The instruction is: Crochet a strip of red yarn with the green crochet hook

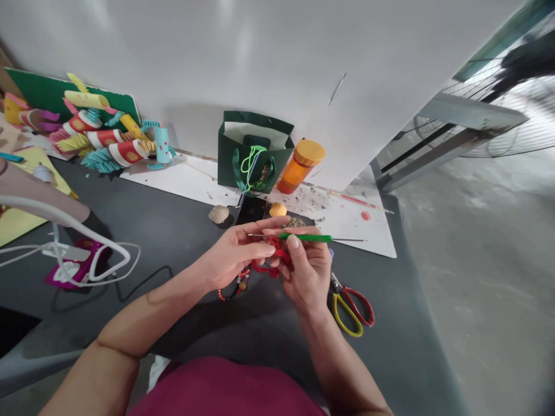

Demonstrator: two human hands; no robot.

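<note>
Maroon shirt [225,387] below, 2 hands [237,252] hold green crochet hook [303,237], red yarn [273,257].

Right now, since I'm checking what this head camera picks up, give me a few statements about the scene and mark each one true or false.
The crochet hook lies untouched on the table: false, it is held up between the left hand and right hand.
The red yarn is bunched at the fingers of both hands: true.
The scissors lie to the right of the right hand: true.
The orange bottle sits inside the green paper bag: false, it is beside the bag, on its right.
A bead strand lies on the dark tabletop below the hands: true.
</note>
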